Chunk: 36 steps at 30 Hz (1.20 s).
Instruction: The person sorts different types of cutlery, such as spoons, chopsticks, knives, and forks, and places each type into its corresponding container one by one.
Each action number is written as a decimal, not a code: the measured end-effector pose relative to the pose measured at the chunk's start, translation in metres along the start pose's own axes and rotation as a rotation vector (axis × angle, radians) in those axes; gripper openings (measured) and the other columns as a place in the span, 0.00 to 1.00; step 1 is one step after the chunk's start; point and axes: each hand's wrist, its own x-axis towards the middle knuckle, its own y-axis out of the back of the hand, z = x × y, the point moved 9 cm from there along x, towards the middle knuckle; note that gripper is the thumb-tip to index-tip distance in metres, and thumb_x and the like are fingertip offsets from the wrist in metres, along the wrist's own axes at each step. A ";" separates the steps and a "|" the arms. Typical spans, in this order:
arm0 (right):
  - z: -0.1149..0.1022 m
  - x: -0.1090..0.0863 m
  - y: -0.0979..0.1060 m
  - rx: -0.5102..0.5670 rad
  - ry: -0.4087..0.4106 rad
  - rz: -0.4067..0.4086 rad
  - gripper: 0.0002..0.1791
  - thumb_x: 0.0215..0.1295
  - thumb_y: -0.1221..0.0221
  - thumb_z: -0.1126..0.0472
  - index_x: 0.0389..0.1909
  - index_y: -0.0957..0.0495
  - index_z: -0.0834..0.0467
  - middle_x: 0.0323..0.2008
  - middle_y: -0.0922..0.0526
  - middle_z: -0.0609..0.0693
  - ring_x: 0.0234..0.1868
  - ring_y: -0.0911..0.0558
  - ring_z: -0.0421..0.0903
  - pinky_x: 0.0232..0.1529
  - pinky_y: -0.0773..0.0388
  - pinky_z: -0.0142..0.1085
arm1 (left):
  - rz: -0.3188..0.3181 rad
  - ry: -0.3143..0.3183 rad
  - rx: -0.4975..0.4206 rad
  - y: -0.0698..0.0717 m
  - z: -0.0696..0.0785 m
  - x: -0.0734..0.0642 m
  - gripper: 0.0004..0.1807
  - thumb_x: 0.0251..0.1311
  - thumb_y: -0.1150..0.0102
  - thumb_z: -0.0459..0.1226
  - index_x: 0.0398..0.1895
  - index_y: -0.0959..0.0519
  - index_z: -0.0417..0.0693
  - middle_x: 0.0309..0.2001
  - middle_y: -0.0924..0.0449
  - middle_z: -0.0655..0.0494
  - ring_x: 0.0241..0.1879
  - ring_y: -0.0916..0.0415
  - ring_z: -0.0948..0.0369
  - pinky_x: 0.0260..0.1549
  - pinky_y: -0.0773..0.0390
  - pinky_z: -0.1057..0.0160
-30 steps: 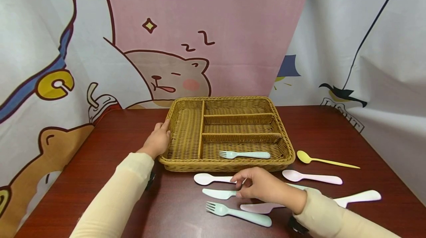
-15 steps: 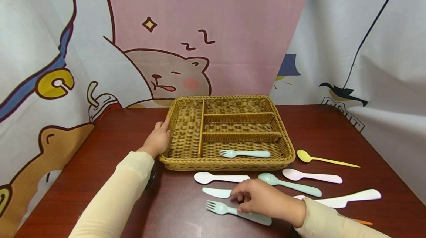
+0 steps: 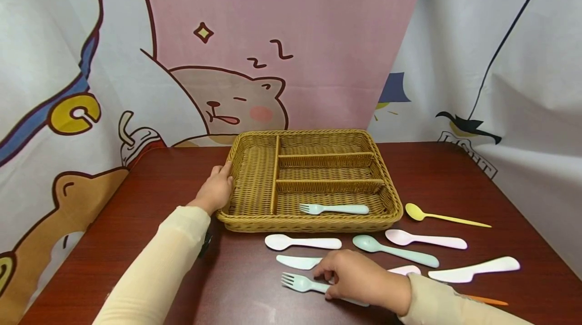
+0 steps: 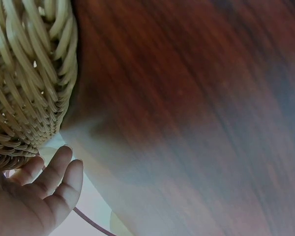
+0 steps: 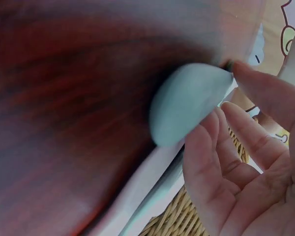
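My left hand [image 3: 215, 190] rests on the left rim of a brown wicker tray [image 3: 309, 224] with several compartments; its fingers [image 4: 64, 179] lie by the woven wall [image 4: 27, 73] in the left wrist view. On the table, my right hand [image 3: 359, 279] pinches the handle of a mint fork [image 3: 300, 283] between thumb and fingers. The right wrist view has the fork's rounded handle end [image 5: 189, 105] close up between them. Just beyond lies a pale mint knife [image 3: 297, 263], its handle hidden by the hand. A pink knife [image 3: 406, 269] is mostly covered by that hand.
Another mint fork [image 3: 341, 209] lies in the tray's front right compartment. Around the right hand are a white spoon [image 3: 302, 243], mint spoon [image 3: 395, 251], pink spoon [image 3: 427, 239], yellow spoon [image 3: 447, 219], white knife [image 3: 475, 269] and an orange utensil [image 3: 488, 300], partly hidden by the sleeve.
My right hand has moved down and toward me, from above the mint knife to the mint fork's handle. The mint spoon has come into full view. The left hand stays on the tray.
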 end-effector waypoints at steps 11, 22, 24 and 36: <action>-0.010 0.000 -0.007 -0.225 0.031 0.008 0.16 0.40 0.27 0.65 0.30 0.18 0.46 0.23 0.30 0.34 0.24 0.34 0.31 0.23 0.35 0.28 | 0.000 0.002 0.000 0.000 -0.001 0.000 0.29 0.77 0.69 0.37 0.77 0.57 0.40 0.70 0.52 0.33 0.63 0.37 0.37 0.58 0.32 0.42; -0.016 -0.001 0.018 -0.114 0.069 0.087 0.16 0.46 0.30 0.69 0.37 0.14 0.52 0.28 0.24 0.35 0.27 0.31 0.30 0.27 0.31 0.25 | -0.008 0.007 -0.018 -0.001 0.001 0.001 0.30 0.77 0.69 0.38 0.77 0.59 0.42 0.71 0.54 0.34 0.64 0.38 0.38 0.60 0.34 0.42; -0.018 -0.001 0.029 -0.112 0.076 0.124 0.15 0.47 0.31 0.69 0.37 0.14 0.52 0.28 0.24 0.36 0.27 0.30 0.30 0.27 0.30 0.25 | -0.014 0.009 -0.017 -0.002 0.001 0.001 0.30 0.77 0.70 0.38 0.77 0.60 0.42 0.71 0.54 0.34 0.64 0.38 0.38 0.60 0.34 0.42; -0.015 0.003 0.091 -0.124 0.007 0.247 0.14 0.56 0.34 0.67 0.44 0.15 0.52 0.32 0.22 0.37 0.32 0.26 0.34 0.30 0.28 0.30 | -0.023 0.012 -0.026 -0.002 -0.002 0.000 0.30 0.77 0.70 0.38 0.78 0.60 0.42 0.71 0.55 0.34 0.63 0.37 0.38 0.58 0.32 0.42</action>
